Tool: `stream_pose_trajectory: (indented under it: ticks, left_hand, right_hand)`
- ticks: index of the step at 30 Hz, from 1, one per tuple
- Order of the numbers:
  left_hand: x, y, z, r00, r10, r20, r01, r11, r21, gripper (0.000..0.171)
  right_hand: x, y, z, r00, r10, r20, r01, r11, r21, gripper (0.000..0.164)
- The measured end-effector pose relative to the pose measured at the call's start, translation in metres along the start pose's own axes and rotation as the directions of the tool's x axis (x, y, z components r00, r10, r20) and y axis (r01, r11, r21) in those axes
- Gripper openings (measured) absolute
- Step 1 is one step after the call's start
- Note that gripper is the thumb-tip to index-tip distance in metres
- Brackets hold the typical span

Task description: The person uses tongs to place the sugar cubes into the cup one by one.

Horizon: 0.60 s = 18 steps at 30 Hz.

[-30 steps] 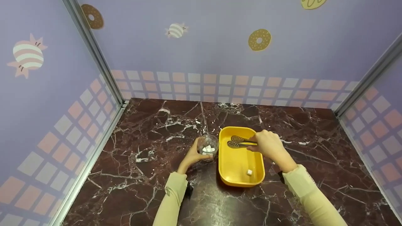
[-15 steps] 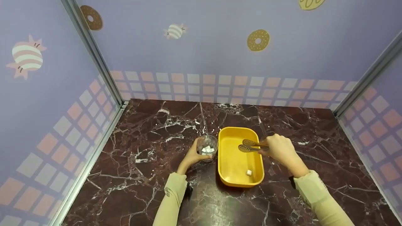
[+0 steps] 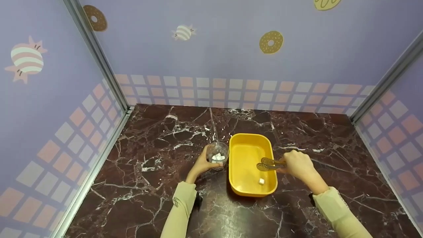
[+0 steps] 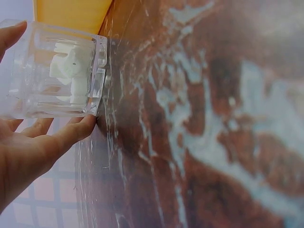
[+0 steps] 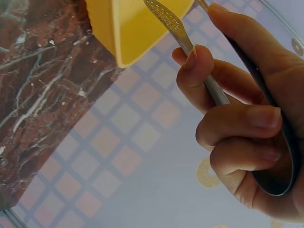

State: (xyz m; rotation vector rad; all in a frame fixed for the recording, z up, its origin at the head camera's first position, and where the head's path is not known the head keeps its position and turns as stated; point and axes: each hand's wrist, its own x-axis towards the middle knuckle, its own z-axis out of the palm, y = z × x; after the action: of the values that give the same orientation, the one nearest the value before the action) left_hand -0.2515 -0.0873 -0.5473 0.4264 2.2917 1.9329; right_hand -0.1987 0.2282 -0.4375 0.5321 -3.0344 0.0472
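Note:
My left hand (image 3: pixel 202 164) curls round a clear cup (image 4: pixel 61 71) that stands on the marble surface, thumb on one side and fingers on the other. Several white cubes (image 3: pixel 218 157) lie in the bottom of the cup. My right hand (image 3: pixel 298 165) grips metal tongs (image 5: pixel 216 88) with perforated tips. Those tips (image 3: pixel 263 167) hang over the right side of the yellow bin (image 3: pixel 234 178), slightly apart, with nothing seen between them. A single white cube (image 3: pixel 261 181) lies on the bin's floor near its front right corner.
The cup is close beside the bin's left wall. Dark red marble tabletop (image 3: pixel 158 185) extends around both. A patterned purple wall (image 3: pixel 218 56) closes off the back, with side panels joined by metal strips (image 3: pixel 99 56).
My right hand and the tongs have moved right and toward me, so the tips now hang nearer the lone cube. The left hand, cup and bin have stayed put.

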Motion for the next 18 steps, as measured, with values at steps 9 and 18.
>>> stream_pose_trajectory:
  ticks: [9, 18]
  left_hand:
    - [0.012, -0.029, 0.0, 0.999, -0.026, -0.045, 0.03, 0.995, 0.097, 0.084]
    - [0.012, -0.03, 0.0, 0.999, -0.022, -0.048, 0.027, 0.995, 0.098, 0.086]
  right_hand:
    - [-0.007, -0.002, 0.013, 1.0, -0.002, 0.029, 0.002, 1.0, 0.002, 0.02]
    - [-0.008, -0.008, 0.025, 1.0, -0.012, 0.025, 0.013, 1.0, -0.026, 0.024]
